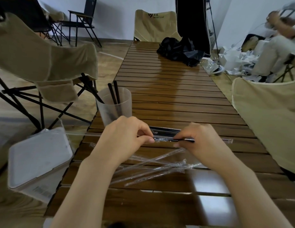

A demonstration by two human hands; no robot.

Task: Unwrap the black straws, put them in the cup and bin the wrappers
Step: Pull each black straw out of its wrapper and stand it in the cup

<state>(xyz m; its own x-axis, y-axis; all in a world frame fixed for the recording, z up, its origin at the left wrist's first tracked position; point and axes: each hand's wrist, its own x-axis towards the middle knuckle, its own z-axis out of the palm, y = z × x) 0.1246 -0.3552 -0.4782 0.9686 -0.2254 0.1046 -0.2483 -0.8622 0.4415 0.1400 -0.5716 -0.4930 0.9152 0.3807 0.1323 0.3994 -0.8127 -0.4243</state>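
Step in hand: a black straw (184, 140) is being drawn out of its clear wrapper (161, 140) above the slatted table (176, 99).
Left hand (125, 137): thumb and fingers are curled, the crumpled wrapper end pinched between them.
Right hand (201, 140): fingers are curled, the straw nipped at the fingertips.
Cup (114, 106): seen at 11 o'clock of the hands, with black straws standing in it.
Spent wrappers (156, 168): left loose on the table at 6 o'clock of the hands, not yet binned.
Bin (39, 162): placed at 8 o'clock, off the table edge.
Risk: the cup, just beside the left knuckles, could be knocked over by a sharp pull; the wrapper could tear and part of it be left on the straw.
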